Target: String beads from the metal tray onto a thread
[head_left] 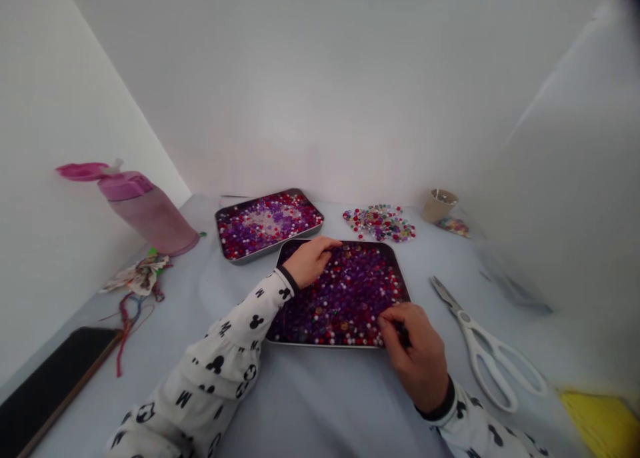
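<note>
A dark metal tray (393, 255) full of purple, red and white beads lies in front of me. My left hand (311, 261) rests on the tray's far left part, fingers curled down into the beads. At the near right corner my right hand (417, 355) has its fingers pinched together over the beads; what they hold is hidden. A second bead tray (227, 213) sits behind to the left.
A loose heap of mixed beads (380, 222) and a small paper cup (439, 205) lie at the back right. White-handled scissors (480, 341) lie right of the tray. A pink bottle (143, 208), thread scraps (137, 281) and a dark phone (53, 385) are on the left.
</note>
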Demonstrator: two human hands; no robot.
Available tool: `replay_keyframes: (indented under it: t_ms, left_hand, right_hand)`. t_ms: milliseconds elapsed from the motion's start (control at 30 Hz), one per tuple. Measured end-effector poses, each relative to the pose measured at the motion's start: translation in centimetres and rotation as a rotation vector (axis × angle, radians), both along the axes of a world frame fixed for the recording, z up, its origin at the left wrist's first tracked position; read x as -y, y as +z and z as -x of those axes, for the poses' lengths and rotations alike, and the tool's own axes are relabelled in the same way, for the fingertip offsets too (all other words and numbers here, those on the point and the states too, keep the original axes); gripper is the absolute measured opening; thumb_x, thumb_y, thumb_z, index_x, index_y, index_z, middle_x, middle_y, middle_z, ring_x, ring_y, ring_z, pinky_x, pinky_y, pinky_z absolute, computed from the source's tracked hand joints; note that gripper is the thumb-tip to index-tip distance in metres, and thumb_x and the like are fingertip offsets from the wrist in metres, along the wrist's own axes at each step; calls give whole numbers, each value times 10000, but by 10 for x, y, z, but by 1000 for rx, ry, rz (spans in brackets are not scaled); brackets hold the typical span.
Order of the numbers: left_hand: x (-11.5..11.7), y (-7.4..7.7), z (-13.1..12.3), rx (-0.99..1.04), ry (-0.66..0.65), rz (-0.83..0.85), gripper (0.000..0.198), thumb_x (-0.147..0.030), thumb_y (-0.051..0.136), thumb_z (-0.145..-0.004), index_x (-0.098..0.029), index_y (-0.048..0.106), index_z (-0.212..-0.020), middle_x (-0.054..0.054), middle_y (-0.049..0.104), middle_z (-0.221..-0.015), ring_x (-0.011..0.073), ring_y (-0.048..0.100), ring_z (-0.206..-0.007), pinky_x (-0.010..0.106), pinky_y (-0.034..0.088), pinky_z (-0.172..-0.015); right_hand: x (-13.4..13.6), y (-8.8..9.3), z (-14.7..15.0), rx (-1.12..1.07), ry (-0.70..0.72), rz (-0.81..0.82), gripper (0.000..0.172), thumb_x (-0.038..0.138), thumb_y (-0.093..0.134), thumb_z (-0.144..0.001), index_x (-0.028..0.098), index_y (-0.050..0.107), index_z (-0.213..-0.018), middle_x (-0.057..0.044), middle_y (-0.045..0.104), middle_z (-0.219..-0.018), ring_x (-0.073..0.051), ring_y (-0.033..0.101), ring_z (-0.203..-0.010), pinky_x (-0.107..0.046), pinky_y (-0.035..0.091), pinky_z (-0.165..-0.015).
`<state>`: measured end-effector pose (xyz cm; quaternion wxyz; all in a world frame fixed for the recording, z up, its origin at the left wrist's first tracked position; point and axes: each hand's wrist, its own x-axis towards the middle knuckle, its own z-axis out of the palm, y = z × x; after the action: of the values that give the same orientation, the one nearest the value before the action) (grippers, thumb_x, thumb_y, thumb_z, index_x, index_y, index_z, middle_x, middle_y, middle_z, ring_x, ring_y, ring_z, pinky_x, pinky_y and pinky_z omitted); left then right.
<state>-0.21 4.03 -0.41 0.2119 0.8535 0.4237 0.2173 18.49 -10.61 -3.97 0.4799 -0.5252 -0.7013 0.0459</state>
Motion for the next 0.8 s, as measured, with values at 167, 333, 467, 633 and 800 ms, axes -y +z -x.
replay_keyframes:
  t_ms: [167,333,467,633,800]
  left_hand:
    - [2,2,-1,-30,-14,5,355,-130,394,-816,-154,551,-1134,47,594,-1156,148,534,-1076,289,369,-998]
    - [1,-3,-4,-19,-75,41,380,-127,404,-811,-165,532,-1166,35,570,-1210,143,517,-1108,285,361,-1007]
    - [1,-9,-6,-10,-171,84,411,-105,412,-799,-148,515,-1195,47,552,-1241,138,503,-1134,273,348,-1017]
    - [7,-7,-9,-21,-270,107,448,-76,409,-801,-155,481,-1236,48,490,-1311,130,441,-1206,278,295,-1059]
    - [16,0,-12,-69,-333,123,465,-58,423,-795,-161,471,-1245,58,429,-1361,142,382,-1256,304,260,-1082]
  right_hand:
    - [0,1,0,0,1,-3,81,128,505,-813,202,524,-787,-26,585,-750,-170,538,-736,-327,414,-687]
    - [0,1,-1,9,0,-8,86,116,509,-806,199,525,-796,-26,580,-746,-170,534,-739,-324,414,-688]
    - [0,1,-1,14,-5,0,72,129,506,-806,195,533,-795,-27,581,-747,-168,534,-729,-321,413,-679]
    - [0,3,-2,9,-2,-2,65,134,511,-805,193,533,-791,-24,582,-733,-166,538,-719,-318,411,-674]
    - [1,3,-1,5,-2,-4,66,138,508,-807,194,535,-786,-25,583,-730,-168,544,-721,-319,415,-675]
